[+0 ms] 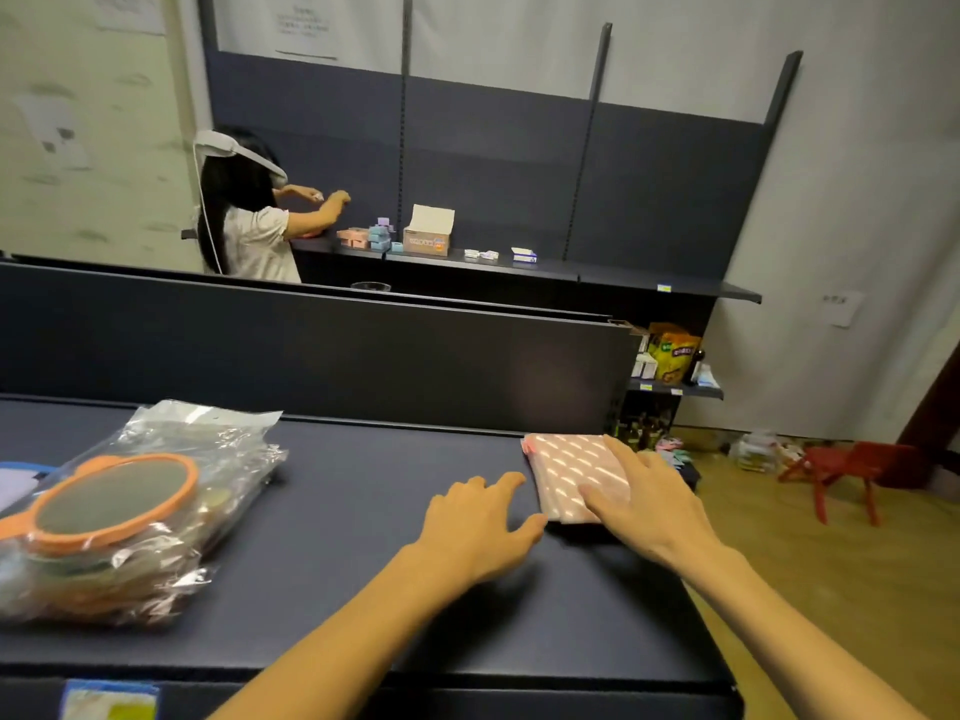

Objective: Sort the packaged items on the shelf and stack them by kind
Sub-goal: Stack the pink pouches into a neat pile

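A pink packet with white dashes (563,470) lies flat near the right end of the dark shelf (363,511). My right hand (649,501) rests palm-down on its right half, fingers spread. Just left of the packet, my left hand (478,522) is flat on the shelf with its thumb touching the packet's near left corner. At the shelf's left end lies a heap of clear plastic bags (130,517). The top bag holds a round orange-rimmed mirror (111,498).
A blue item (21,472) peeks in at the far left. A dark back panel (311,350) rises behind the shelf. Beyond it, another person (254,215) handles small boxes (384,239) on a far shelf. A red stool (841,472) stands on the floor to the right.
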`<action>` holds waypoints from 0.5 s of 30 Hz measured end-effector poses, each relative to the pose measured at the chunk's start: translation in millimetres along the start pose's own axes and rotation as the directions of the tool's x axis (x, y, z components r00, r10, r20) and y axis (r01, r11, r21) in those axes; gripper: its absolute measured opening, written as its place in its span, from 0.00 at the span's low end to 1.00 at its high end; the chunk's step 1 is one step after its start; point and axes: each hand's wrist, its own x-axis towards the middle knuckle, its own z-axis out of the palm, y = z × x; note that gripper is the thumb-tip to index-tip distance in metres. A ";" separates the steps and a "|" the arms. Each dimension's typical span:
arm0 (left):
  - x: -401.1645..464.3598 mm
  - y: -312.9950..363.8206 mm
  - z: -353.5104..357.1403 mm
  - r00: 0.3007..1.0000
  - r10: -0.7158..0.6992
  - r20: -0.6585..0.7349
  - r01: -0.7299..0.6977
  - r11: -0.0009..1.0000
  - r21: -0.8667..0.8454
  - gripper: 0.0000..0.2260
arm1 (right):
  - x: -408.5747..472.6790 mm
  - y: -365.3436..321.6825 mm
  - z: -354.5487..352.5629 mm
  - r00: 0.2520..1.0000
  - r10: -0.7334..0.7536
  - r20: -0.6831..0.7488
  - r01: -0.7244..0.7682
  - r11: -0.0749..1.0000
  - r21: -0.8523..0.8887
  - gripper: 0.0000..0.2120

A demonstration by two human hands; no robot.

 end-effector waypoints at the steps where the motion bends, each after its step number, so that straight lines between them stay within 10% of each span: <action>1: 3.4 6.2 7.1 1.000 0.002 0.003 -0.002 1.000 -0.011 0.27 | 2.9 3.3 3.0 1.000 0.016 0.003 -0.016 1.000 0.018 0.31; 15: 32.7 33.3 43.7 0.997 0.081 0.011 -0.074 0.950 -0.302 0.25 | 12.1 28.4 29.3 0.992 0.060 0.110 -0.084 0.970 0.228 0.29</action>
